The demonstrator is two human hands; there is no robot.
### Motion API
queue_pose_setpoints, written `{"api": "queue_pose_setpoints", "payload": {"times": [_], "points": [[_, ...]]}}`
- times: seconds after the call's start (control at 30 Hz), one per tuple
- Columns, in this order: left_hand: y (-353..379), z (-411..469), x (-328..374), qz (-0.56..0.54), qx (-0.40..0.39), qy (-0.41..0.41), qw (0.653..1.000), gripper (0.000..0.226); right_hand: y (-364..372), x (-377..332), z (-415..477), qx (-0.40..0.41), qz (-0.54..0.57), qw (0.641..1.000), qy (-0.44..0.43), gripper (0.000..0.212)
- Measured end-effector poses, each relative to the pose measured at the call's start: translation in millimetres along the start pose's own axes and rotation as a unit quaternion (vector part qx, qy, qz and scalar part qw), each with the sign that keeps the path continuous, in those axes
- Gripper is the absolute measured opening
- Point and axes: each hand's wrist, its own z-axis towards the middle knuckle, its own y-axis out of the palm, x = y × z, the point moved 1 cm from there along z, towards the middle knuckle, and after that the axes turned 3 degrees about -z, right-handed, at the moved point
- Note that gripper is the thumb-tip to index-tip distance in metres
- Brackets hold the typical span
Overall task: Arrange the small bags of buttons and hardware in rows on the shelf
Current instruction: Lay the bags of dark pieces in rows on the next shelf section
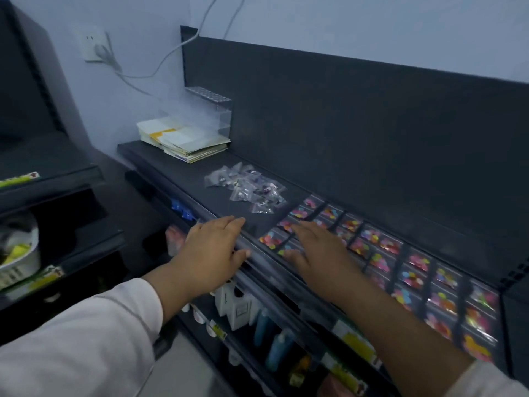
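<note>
Small clear bags of bright buttons [369, 234] lie in rows across the right part of the dark shelf [183, 170]. A loose heap of clear bags with dark hardware [247, 189] sits further left on the same shelf. My right hand [317, 253] lies flat, fingers straight, on the leftmost button bags. My left hand [214, 247] rests flat on the shelf's front edge, left of the rows and near the heap, holding nothing.
A stack of papers [183, 141] and a clear acrylic stand [209, 113] sit at the shelf's far left end. Bottles and boxes [237, 308] fill the shelf below. A second rack [43, 179] stands to the left, with a bowl [20, 253].
</note>
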Motion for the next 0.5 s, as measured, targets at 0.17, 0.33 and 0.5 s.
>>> {"api": "queue_pose_setpoints", "payload": {"times": [0.17, 0.33, 0.5], "points": [[3, 29, -28, -0.033, -0.005, -0.036, 0.999, 0.065, 12, 1, 46, -0.007, 0.01, 1.0, 0.005, 0.054], [0, 78, -52, -0.089, 0.006, -0.083, 0.993, 0.055, 26, 14, 110, 0.006, 0.032, 0.999, 0.013, 0.044], [9, 142, -80, -0.127, 0.015, -0.154, 0.98, 0.05, 45, 25, 173, 0.007, 0.021, 1.0, 0.009, 0.033]]}}
